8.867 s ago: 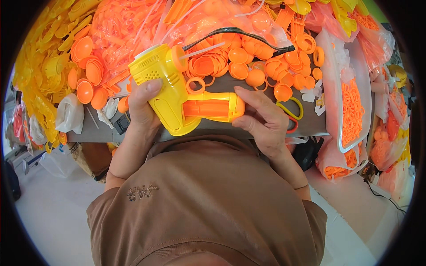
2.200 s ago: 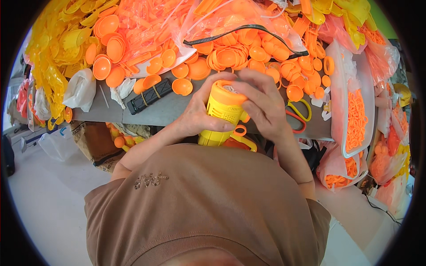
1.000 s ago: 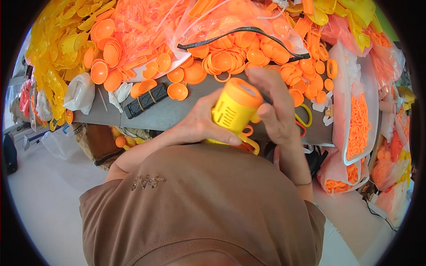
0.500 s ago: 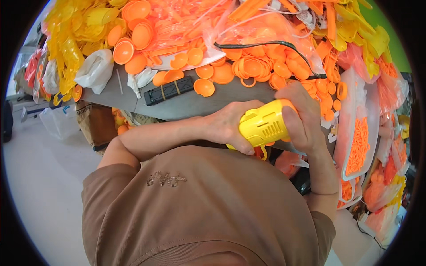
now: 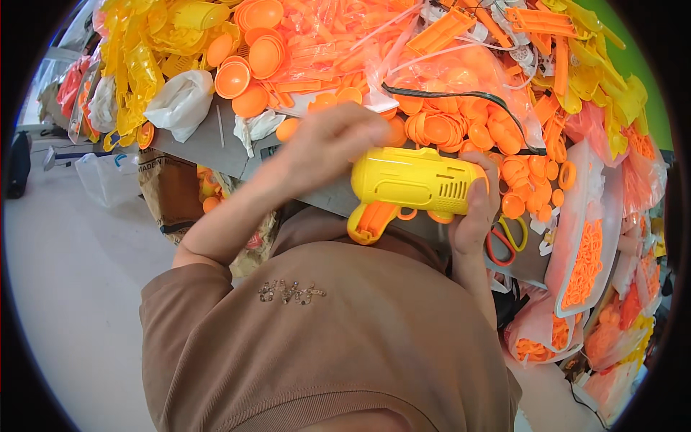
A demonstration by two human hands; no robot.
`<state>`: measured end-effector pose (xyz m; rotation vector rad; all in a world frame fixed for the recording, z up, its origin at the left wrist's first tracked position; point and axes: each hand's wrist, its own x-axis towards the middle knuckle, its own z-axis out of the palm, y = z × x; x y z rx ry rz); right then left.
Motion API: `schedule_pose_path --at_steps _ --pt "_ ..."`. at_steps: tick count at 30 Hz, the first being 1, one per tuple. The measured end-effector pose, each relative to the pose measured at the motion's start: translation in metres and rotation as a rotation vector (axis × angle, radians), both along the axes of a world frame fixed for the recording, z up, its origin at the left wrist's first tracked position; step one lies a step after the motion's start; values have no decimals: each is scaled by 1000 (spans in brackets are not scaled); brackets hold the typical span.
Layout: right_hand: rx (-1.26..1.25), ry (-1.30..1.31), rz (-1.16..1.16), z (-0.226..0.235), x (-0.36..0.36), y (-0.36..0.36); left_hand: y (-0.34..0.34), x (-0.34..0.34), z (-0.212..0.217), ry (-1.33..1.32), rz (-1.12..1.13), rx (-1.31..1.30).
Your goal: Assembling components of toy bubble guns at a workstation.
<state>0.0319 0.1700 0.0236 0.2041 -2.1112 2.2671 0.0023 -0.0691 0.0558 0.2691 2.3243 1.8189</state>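
Observation:
A yellow plastic toy gun (image 5: pixel 410 183) lies sideways in front of my chest, its handle, with an orange inside, pointing down toward me. My right hand (image 5: pixel 475 205) is closed around the orange-tipped end at the right. At the opposite end, my left hand (image 5: pixel 335 144) is raised just above and behind the toy gun. Motion blurs its fingers, so whether they hold anything is unclear. Orange round caps (image 5: pixel 439 129) are piled on the grey table (image 5: pixel 234 155) just beyond both hands.
Yellow plastic shells (image 5: pixel 173 32) heap up at the far left, beside a white plastic bag (image 5: pixel 180 104). Scissors (image 5: pixel 507 241) with red and yellow handles lie right of my right hand. A clear bin (image 5: pixel 554 273) of orange rings stands at the right. Below the left table edge is a brown paper bag (image 5: pixel 169 194).
My left hand has come off the toy gun's handle end and moved up and left. The toy gun has turned nearly level and shows its handle. My right hand has shifted lower on its end.

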Motion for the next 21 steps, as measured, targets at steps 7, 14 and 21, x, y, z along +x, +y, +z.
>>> schedule_pose_path --at_steps 7,14,21 --pt "17 19 -1 -7 -7 9 -77 -40 -39 660 145 -1049" --pt "31 13 -27 -9 -8 12 -74 -44 -29 723 190 -775" --pt "13 121 56 8 -15 1 -17 -19 14 144 42 -91"
